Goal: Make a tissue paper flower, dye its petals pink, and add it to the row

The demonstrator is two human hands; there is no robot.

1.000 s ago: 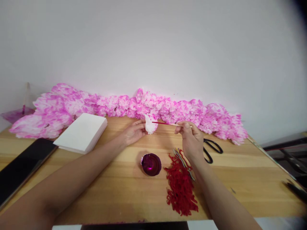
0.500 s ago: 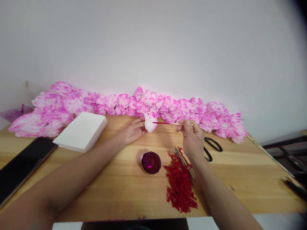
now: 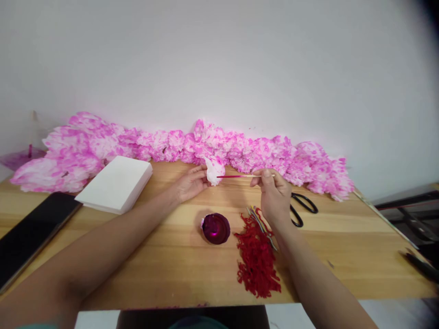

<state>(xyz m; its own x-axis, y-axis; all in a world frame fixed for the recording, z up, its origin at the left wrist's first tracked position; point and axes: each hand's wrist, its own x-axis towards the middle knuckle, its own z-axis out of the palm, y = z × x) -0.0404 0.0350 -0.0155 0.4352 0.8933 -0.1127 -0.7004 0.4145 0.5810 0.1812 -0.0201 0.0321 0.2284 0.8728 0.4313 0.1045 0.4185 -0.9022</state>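
My left hand pinches a white paper flower with pink dabs along its upper edge. Between the fingers of my right hand is a thin stick, pale at the held end and stained dark pink towards its tip. That tip lies across the flower; whether it touches the surface I cannot tell. Below, on the wooden table, stands a small round cup of dark magenta liquid. Under my right wrist lies a bundle of red fuzzy stems with a few grey and yellow ends.
A long heap of pink-and-white paper flowers lines the wall. On the left lie a white stack of paper and a black phone. Black-handled scissors rest behind my right wrist, and dark tools sit at the right edge.
The stick's tip has shifted slightly left over the white flower. Both hands keep their holds. The whole view has moved a little, so things appear slightly higher.
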